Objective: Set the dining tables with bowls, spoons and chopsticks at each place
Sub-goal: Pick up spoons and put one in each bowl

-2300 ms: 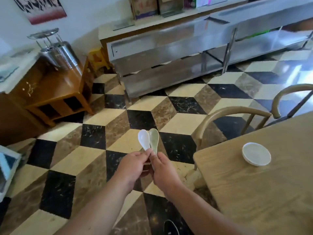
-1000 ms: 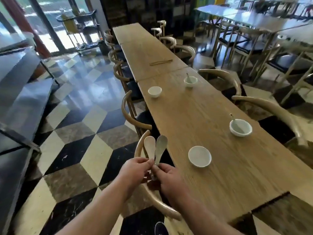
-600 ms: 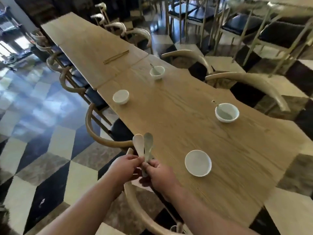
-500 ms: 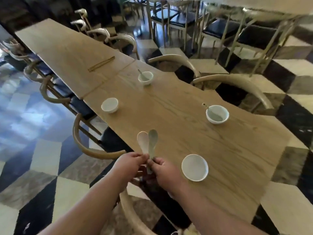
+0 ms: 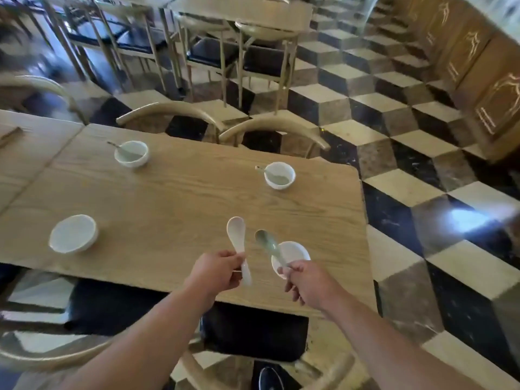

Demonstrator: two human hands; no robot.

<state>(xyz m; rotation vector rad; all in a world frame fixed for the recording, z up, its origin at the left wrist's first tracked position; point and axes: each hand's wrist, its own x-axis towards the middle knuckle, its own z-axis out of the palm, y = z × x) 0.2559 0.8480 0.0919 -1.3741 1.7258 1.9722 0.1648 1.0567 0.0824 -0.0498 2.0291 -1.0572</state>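
Observation:
My left hand [image 5: 218,273] grips a white soup spoon [image 5: 237,239] by its handle, bowl end up, over the wooden table [image 5: 183,204]. In my right hand [image 5: 308,282] is a pale green spoon [image 5: 267,246], its handle over an empty white bowl [image 5: 292,253] at the near right place. Another empty white bowl [image 5: 73,237] sits at the near left place. The far left bowl [image 5: 131,153] and the far right bowl [image 5: 280,175] each hold a spoon.
Curved wooden chair backs [image 5: 270,128] stand along the far side, and a dark chair seat [image 5: 253,330] is tucked in below me. A second table [image 5: 22,142] adjoins on the left. Checkered floor [image 5: 422,209] lies to the right, with wooden cabinets [image 5: 478,80] beyond.
I have turned and come up to the table's near side. The two spoons, held together before, are now apart, one in each hand, the green one over the near right bowl.

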